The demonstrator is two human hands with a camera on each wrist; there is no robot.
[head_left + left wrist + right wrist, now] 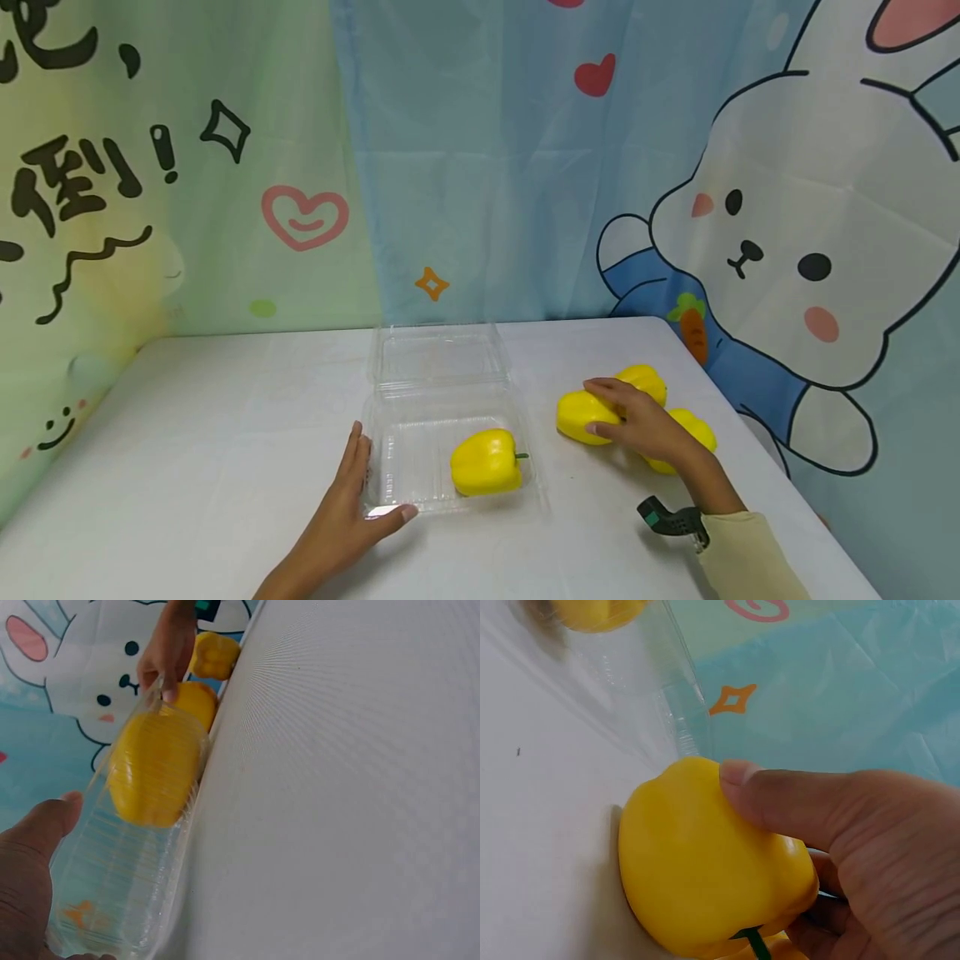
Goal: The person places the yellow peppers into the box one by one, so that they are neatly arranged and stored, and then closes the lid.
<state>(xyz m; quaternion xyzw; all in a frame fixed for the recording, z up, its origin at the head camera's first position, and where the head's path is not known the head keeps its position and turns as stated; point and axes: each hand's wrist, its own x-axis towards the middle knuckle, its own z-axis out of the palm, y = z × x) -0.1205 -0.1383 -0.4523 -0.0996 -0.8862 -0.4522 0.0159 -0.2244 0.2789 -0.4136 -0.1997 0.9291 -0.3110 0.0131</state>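
A clear plastic clamshell box point(405, 454) lies with its lid folded back on the white table. One yellow bell pepper point(486, 463) sits in the right part of its base, its green stem pointing right. My left hand point(337, 508) rests against the box's left side and front corner, fingers straight and thumb spread. To the right of the box, my right hand point(641, 421) grips another yellow bell pepper point(583, 417) between thumb and fingers; in the right wrist view this held pepper point(705, 859) shows its green stem low down.
Two more yellow bell peppers, a rear one point(643, 382) and a nearer one point(693, 429), lie around the right hand near the table's right edge. A printed curtain point(480, 167) hangs behind the white table point(225, 433). A dark strap device point(671, 521) is on the right wrist.
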